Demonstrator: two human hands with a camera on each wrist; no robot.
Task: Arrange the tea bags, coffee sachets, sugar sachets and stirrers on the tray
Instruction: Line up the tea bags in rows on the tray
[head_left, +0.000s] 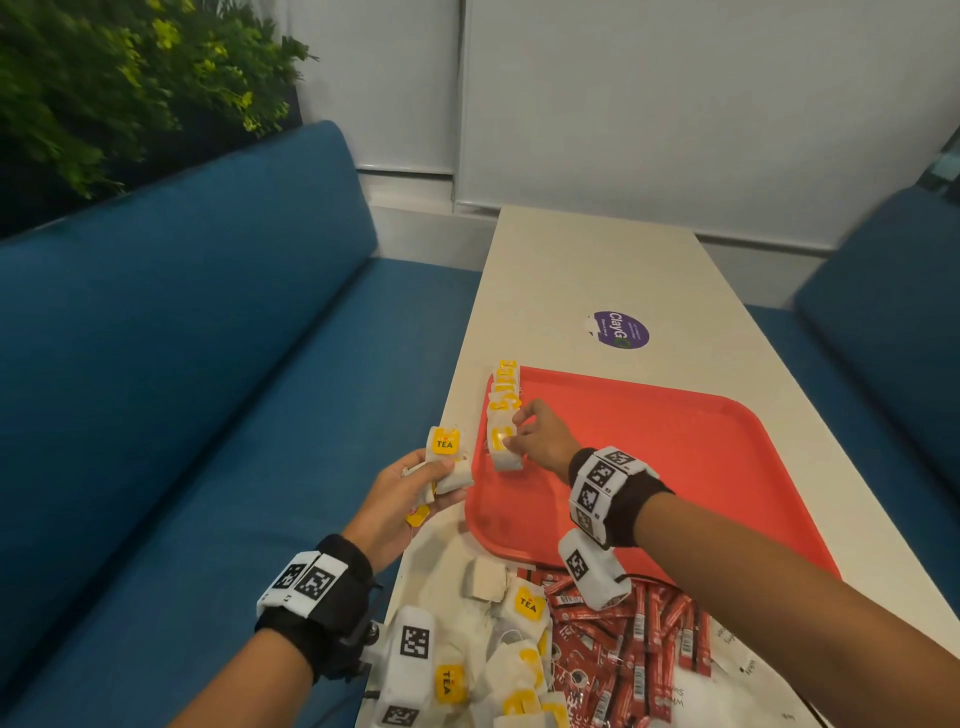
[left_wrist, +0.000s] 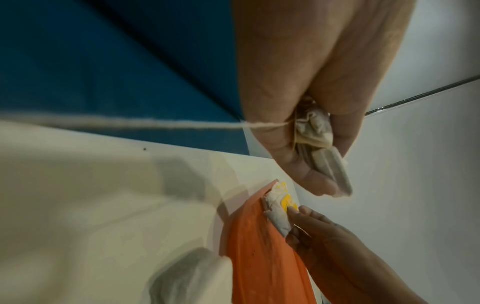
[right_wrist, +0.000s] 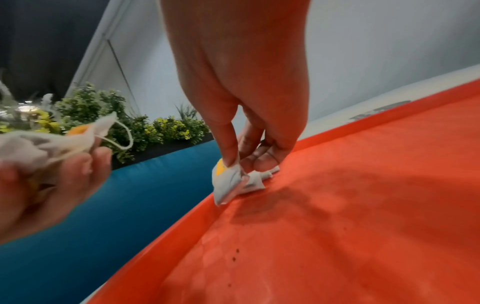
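A red tray (head_left: 675, 447) lies on the cream table (head_left: 597, 260). Along its left rim runs a row of tea bags (head_left: 505, 395) with yellow tags. My right hand (head_left: 540, 434) pinches the nearest tea bag (head_left: 503, 451) of that row, pressing it onto the tray (right_wrist: 337, 205); thumb and fingers pinch that bag (right_wrist: 228, 183) at the rim. My left hand (head_left: 410, 488) hovers just left of the tray, gripping a bunch of tea bags (head_left: 447, 460), whose string (left_wrist: 130, 123) trails off from the bunch (left_wrist: 314, 129).
Loose tea bags (head_left: 498, 639) and red coffee sachets (head_left: 623, 639) are piled at the table's near end, with white sachets (head_left: 727, 644) beside them. A purple sticker (head_left: 621, 329) lies beyond the tray. Blue benches (head_left: 208, 364) flank the table; plants (head_left: 130, 78) stand behind.
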